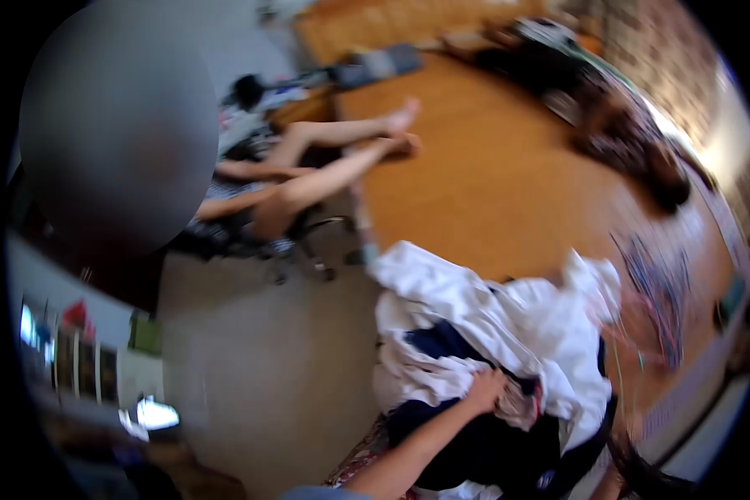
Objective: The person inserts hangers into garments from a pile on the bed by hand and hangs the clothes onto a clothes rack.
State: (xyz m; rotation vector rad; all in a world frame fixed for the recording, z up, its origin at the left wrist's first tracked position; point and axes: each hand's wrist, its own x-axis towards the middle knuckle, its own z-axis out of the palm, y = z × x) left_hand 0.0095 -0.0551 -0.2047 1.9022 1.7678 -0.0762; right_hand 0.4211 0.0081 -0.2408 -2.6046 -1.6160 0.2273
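Observation:
My left hand (487, 392) reaches in from the bottom, fingers curled into a pale pinkish garment (521, 408) in the clothes pile. White clothes (475, 304) lie heaped around it, with dark navy and black cloth (492, 446) beneath and in front. At the lower right, a blurred skin-toned patch (612, 483) appears to be part of my right arm; dark strands partly cover it. My right hand's fingers cannot be made out. Thin coloured wire hangers (658, 300), smeared by motion, lie to the right of the pile.
A wooden bed board (450, 183) stretches beyond the pile. Dark and patterned clothes (592, 100) lie along its far right side. On the left a person (300, 179) sits on a wheeled chair (317, 258), feet up on the board's edge. Tiled floor (258, 367) lies below.

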